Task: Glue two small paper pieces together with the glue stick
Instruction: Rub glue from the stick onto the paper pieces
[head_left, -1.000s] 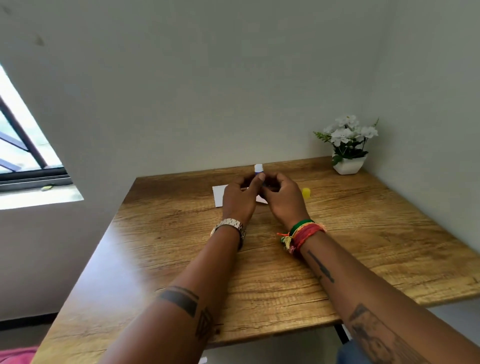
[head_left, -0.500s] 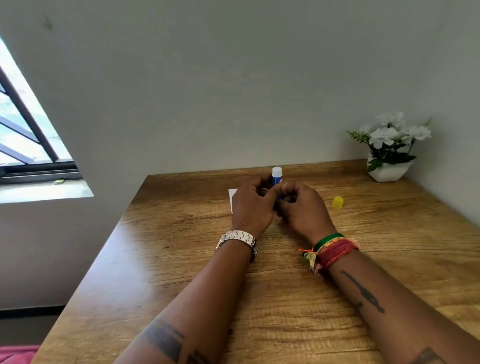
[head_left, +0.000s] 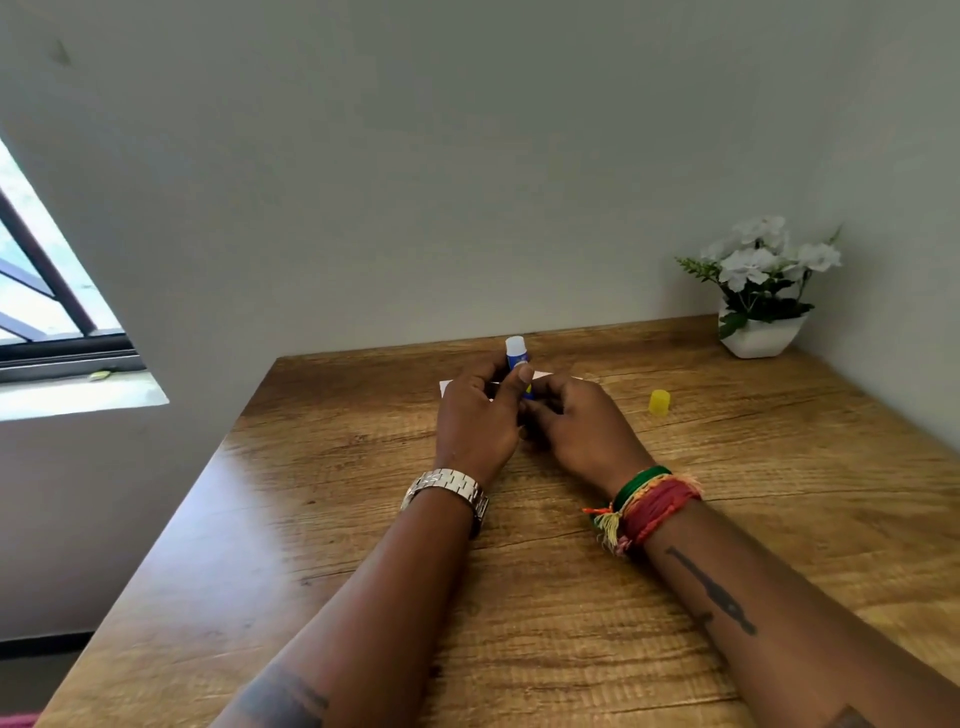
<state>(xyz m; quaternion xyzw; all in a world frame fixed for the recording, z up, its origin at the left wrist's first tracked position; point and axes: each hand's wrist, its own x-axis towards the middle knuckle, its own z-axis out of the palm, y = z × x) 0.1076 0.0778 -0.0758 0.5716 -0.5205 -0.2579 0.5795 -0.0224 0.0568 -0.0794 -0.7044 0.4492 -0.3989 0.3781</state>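
An uncapped blue glue stick (head_left: 517, 355) with a white glue tip stands upright between my two hands. My left hand (head_left: 475, 422) grips its barrel, thumb against the front. My right hand (head_left: 582, 428) curls around the lower end of the stick. Its yellow cap (head_left: 660, 402) lies apart on the wooden table (head_left: 322, 499), to the right of my hands. White paper (head_left: 445, 385) lies flat on the table behind my hands, mostly hidden by them; I cannot tell how many pieces there are.
A white pot of white flowers (head_left: 761, 291) stands in the far right corner against the wall. A window (head_left: 36, 291) with a sill is on the left. The table's left edge runs diagonally.
More of the glue stick's tip shows above my left hand's fingers than a second ago. The camera view has shifted, so the flowers and cap sit differently in frame.
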